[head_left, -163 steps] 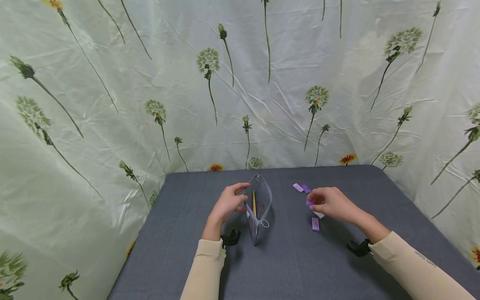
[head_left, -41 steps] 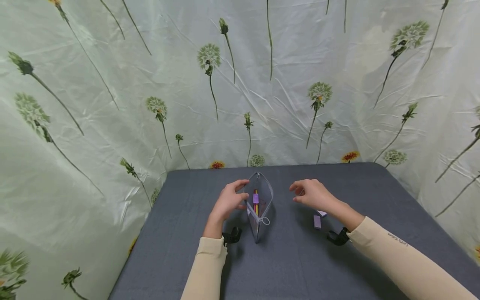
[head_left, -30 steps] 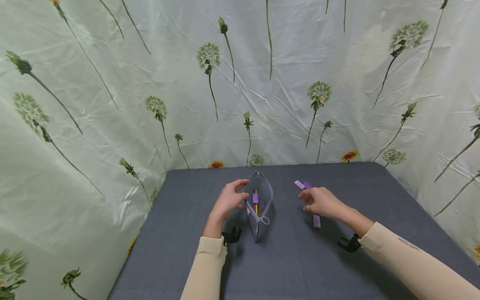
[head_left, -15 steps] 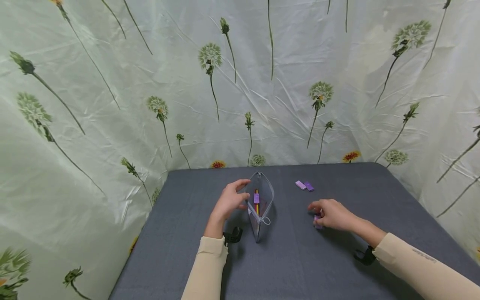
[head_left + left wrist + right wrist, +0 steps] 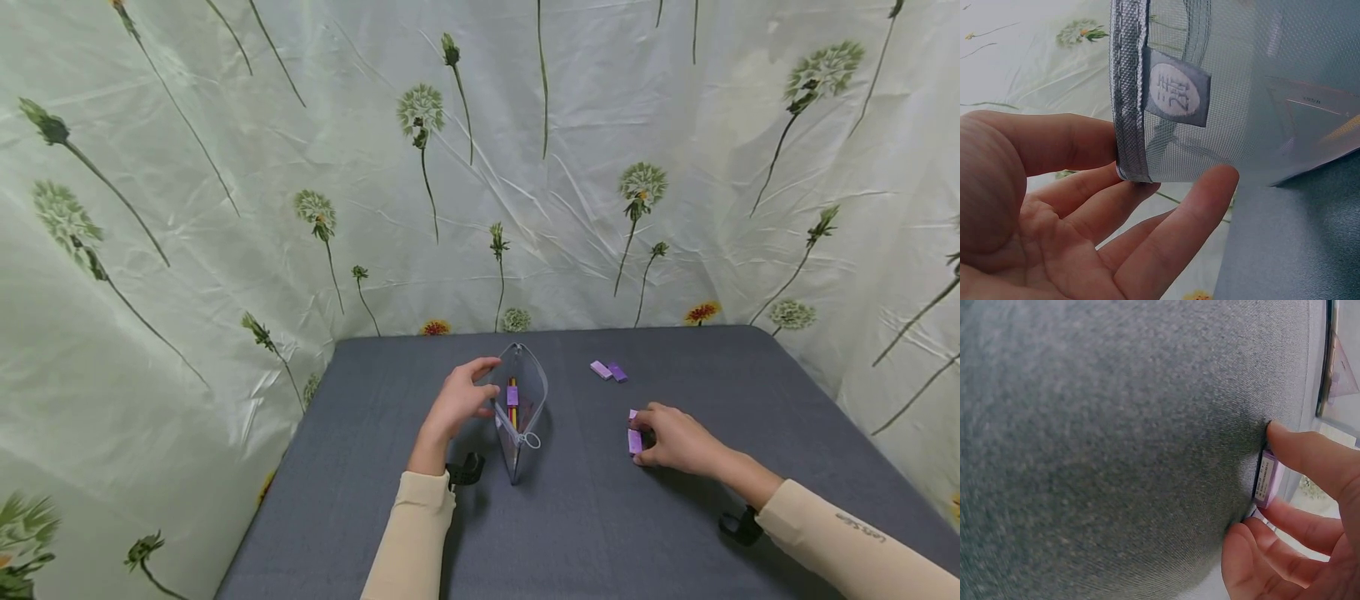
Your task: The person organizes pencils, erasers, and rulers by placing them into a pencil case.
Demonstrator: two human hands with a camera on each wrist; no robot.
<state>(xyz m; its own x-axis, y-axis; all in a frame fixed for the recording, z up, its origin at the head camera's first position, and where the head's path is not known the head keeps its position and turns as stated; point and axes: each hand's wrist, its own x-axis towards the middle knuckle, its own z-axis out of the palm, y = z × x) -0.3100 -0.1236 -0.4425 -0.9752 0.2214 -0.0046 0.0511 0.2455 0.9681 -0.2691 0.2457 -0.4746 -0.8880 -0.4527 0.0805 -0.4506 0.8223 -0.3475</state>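
My left hand (image 5: 459, 398) holds the near-left zipper edge of a grey mesh pencil case (image 5: 1216, 106), thumb on one side and fingers on the other. The case stands with its mouth spread wide. Inside lie a yellow-and-red pencil (image 5: 513, 417), a purple eraser (image 5: 512, 395) and a clear set square (image 5: 1307, 109). My right hand (image 5: 678, 439) is low over the table, thumb and fingertips at opposite ends of a lilac eraser (image 5: 1265, 480) with a printed label. Another lilac eraser (image 5: 633, 415) lies just beyond it, partly hidden by the fingers.
A pale lilac eraser (image 5: 601, 370) and a darker purple eraser (image 5: 617, 372) lie side by side farther back. The dark grey table (image 5: 570, 533) ends at a flower-printed curtain (image 5: 480, 192) behind and at the left.
A purple eraser has gone into the pencil case. My right hand has since moved back right and nearer, down to the lilac eraser. My left hand stays on the case.
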